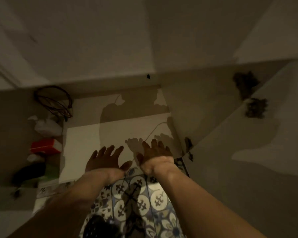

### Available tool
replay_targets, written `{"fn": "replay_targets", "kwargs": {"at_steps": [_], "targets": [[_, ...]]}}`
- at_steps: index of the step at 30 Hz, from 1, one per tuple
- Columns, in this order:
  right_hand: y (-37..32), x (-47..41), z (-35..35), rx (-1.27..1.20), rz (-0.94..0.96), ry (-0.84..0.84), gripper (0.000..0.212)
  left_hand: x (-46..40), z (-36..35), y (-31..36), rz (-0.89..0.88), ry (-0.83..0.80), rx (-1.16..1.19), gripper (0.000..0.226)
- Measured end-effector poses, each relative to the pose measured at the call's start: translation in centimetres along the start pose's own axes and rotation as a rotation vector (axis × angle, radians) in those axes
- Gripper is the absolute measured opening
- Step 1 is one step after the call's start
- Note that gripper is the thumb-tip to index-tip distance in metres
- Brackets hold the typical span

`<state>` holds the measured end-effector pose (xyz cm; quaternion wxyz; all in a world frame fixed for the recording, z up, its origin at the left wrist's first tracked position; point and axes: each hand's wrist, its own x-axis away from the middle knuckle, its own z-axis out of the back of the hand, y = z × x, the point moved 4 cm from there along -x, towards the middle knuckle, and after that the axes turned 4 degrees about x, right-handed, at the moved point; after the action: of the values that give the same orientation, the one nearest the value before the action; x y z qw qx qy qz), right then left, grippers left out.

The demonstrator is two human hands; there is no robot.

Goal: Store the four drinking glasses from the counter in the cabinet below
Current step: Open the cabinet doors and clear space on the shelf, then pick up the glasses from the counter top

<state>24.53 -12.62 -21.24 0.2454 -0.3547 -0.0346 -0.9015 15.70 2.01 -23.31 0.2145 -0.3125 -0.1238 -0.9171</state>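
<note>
Your left hand (107, 160) and right hand (156, 154) reach forward side by side, fingers (110, 149) spread straight, holding nothing. They hover in front of a pale cabinet door (93, 134), and their shadows fall on it. You cannot see any glasses here; the picture is dim and blurred. Left of the door, an open compartment holds a red box (45, 146), a white bag (45, 126) and a wire hoop (53, 102). Patterned floor tiles (136, 200) lie below your forearms.
</note>
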Motion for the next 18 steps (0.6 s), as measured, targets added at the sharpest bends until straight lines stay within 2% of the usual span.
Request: {"fn": "replay_targets", "kwargs": {"at_steps": [4,8,18], "targets": [[-0.4,10.9,5.5,0.041,-0.038,-0.022,0.059,10.8,5.0,2.9,-0.007,-0.029,0.037,0.08],[-0.7,20.2,8.8,-0.005,-0.005,-0.028,0.06,20.5,9.7,4.6,-0.034,-0.031,0.095,0.077],[-5.5,36.8,21.8,-0.036,-0.007,0.014,0.058,37.4,25.3,2.8,-0.042,0.015,0.135,0.076]]}}
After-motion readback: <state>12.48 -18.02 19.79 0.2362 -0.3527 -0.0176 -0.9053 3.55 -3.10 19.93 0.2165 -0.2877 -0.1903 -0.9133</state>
